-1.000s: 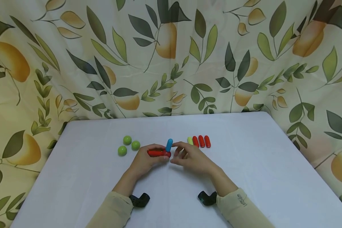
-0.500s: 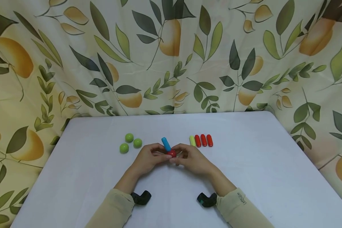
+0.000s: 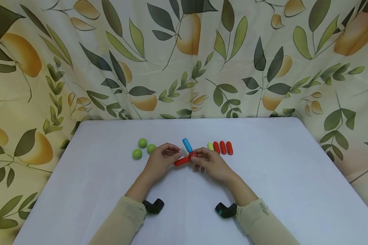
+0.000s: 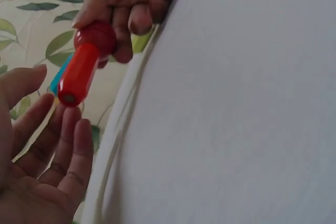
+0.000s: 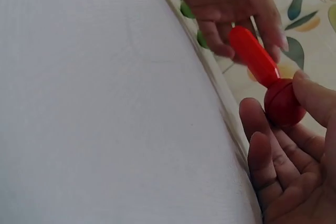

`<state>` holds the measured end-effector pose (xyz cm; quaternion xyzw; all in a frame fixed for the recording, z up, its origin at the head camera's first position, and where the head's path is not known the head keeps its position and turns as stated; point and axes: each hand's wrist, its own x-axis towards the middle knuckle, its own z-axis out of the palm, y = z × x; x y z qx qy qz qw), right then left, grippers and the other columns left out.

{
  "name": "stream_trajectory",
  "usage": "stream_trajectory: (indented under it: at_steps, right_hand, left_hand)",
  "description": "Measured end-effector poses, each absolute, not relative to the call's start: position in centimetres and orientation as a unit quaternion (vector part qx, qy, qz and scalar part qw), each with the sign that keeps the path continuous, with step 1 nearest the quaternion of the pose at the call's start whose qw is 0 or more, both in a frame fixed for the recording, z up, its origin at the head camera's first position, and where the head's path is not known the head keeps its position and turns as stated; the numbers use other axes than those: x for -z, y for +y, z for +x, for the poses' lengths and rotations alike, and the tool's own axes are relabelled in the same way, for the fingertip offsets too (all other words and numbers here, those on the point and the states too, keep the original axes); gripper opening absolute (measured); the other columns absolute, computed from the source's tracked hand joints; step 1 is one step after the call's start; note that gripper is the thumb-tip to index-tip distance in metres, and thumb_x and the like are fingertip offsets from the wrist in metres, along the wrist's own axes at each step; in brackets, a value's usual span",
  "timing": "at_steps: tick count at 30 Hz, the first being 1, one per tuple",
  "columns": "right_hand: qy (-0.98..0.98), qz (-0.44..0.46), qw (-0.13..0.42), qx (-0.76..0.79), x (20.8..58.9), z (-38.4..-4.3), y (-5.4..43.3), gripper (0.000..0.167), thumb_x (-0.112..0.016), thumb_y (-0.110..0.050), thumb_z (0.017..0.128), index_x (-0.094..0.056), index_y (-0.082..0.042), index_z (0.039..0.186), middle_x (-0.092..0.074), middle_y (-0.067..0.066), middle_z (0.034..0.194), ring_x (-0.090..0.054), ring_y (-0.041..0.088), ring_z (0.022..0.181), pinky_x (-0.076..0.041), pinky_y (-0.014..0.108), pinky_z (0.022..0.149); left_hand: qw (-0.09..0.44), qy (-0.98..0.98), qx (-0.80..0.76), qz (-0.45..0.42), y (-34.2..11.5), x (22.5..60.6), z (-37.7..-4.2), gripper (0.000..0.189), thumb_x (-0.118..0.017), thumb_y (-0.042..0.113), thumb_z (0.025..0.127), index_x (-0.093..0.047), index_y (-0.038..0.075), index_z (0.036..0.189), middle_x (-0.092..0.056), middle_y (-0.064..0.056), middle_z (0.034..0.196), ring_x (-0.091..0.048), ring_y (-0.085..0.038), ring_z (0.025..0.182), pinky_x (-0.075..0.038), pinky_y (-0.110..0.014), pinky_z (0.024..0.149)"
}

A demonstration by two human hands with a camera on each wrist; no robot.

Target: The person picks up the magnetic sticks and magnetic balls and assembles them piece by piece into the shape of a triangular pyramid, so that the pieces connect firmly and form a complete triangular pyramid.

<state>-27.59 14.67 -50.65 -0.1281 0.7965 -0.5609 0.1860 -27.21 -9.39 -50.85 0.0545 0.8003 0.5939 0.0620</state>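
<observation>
My right hand (image 3: 215,164) pinches a dark red ball (image 5: 284,103) between thumb and fingers, above the table. Two rods stick out of this ball: a red rod (image 3: 182,161) pointing left and a blue rod (image 3: 187,145) pointing up and away. In the left wrist view the red rod's free end (image 4: 70,97), with a small round mark in it, faces the camera, and the blue rod (image 4: 59,80) is mostly hidden behind it. My left hand (image 3: 160,162) is held beside the red rod's end, its fingers loosely spread and gripping nothing.
Three green balls (image 3: 137,154) lie beyond my left hand. Past my right hand a light green rod (image 3: 210,146) and several red rods (image 3: 223,147) lie side by side, partly covered by that hand. The white table (image 3: 263,204) ends at a leaf-patterned curtain (image 3: 171,68).
Both hands first held the joined pieces; my left hand has let go of the red rod. The right hand has kept the ball, and the red rod has come into view, tilted down-left.
</observation>
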Motion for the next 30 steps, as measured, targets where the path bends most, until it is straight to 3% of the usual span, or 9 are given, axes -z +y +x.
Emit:
stream_trajectory:
  at_steps: [7, 13, 20, 30]
  right_hand:
    - [0.784, -0.121, 0.186, 0.580, 50.3, -28.1, 15.0, 0.036, -0.065, -0.032, 0.103, -0.062, -0.011, 0.133, -0.072, 0.017, 0.107, -0.070, 0.027, 0.091, -0.056, 0.030, 0.075]
    - [0.780, -0.118, 0.196, 0.583, 50.5, -28.0, 15.1, 0.037, -0.064, -0.034, 0.103, -0.062, -0.012, 0.133, -0.073, 0.016, 0.107, -0.069, 0.027, 0.091, -0.057, 0.030, 0.077]
    - [0.781, -0.115, 0.198, 0.580, 50.8, -27.7, 15.2, 0.039, -0.064, -0.034, 0.104, -0.060, -0.009, 0.134, -0.071, 0.017, 0.109, -0.069, 0.025, 0.091, -0.056, 0.029, 0.077]
    - [0.782, -0.116, 0.196, 0.581, 50.6, -27.8, 14.9, 0.038, -0.064, -0.032, 0.104, -0.061, -0.009, 0.134, -0.069, 0.017, 0.115, -0.070, 0.024, 0.090, -0.056, 0.029, 0.076]
  left_hand:
    - [-0.010, 0.838, -0.545, 0.040, -11.2, 48.4, -27.8, 0.027, -0.077, 0.031, 0.095, -0.071, 0.016, 0.117, -0.071, 0.005, 0.108, -0.064, -0.016, 0.107, -0.057, -0.037, 0.094]
    - [-0.092, 0.888, -0.450, 0.026, -14.0, 47.3, -28.0, 0.026, -0.077, 0.021, 0.094, -0.072, 0.013, 0.118, -0.071, -0.006, 0.113, -0.066, -0.024, 0.106, -0.052, -0.041, 0.091]
    - [-0.086, 0.937, -0.339, 0.010, -15.5, 47.1, -27.9, 0.030, -0.072, 0.019, 0.091, -0.074, 0.012, 0.120, -0.070, -0.009, 0.119, -0.060, -0.032, 0.109, -0.046, -0.050, 0.097]
    - [-0.092, 0.968, -0.232, 0.033, -15.6, 47.7, -28.1, 0.026, -0.074, 0.023, 0.089, -0.078, 0.014, 0.113, -0.071, -0.008, 0.126, -0.056, -0.037, 0.121, -0.043, -0.051, 0.092]
